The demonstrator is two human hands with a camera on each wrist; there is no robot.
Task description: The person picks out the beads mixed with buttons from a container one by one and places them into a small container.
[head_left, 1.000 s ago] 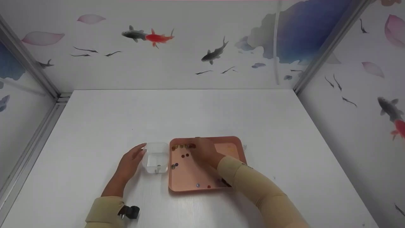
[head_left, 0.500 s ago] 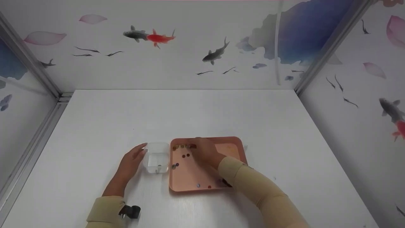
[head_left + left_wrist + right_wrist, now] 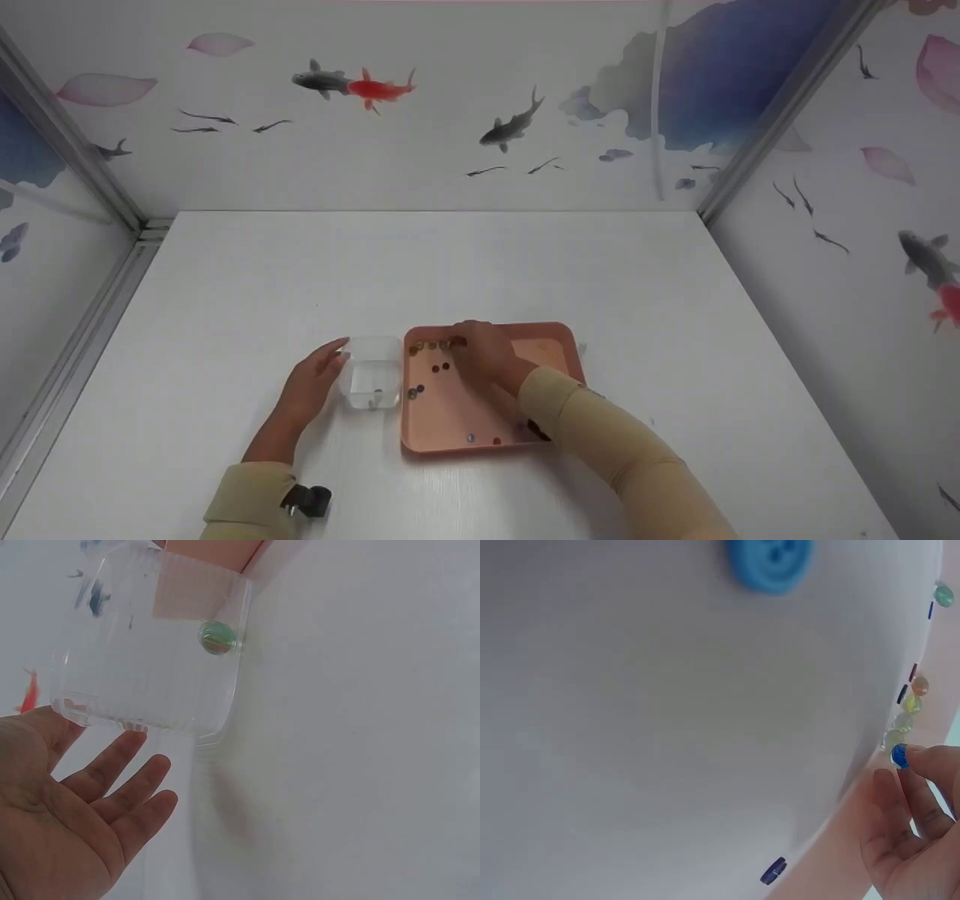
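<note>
My left hand (image 3: 306, 386) rests its fingertips against the left side of a clear plastic container (image 3: 372, 375), fingers mostly straight. A green marble (image 3: 217, 637) lies inside that container. Over the far part of a pink tray (image 3: 450, 412), my right hand (image 3: 484, 352) pinches a small blue marble (image 3: 899, 756) between thumb and finger. Beside those fingers, along the tray's far edge, runs a row of clear and yellowish marbles (image 3: 903, 722). A blue button (image 3: 771, 561) with holes shows close up in the right wrist view.
Dark buttons (image 3: 440, 367) lie in the tray's left half, with a marble (image 3: 412, 394) at its left edge. A pale blue piece (image 3: 470, 437) and a red one (image 3: 496, 441) sit near its front rim. Printed panels (image 3: 450, 112) enclose the white table (image 3: 247, 300).
My right hand has risen very slightly at the tray's far edge. My left hand and the container have stayed in place.
</note>
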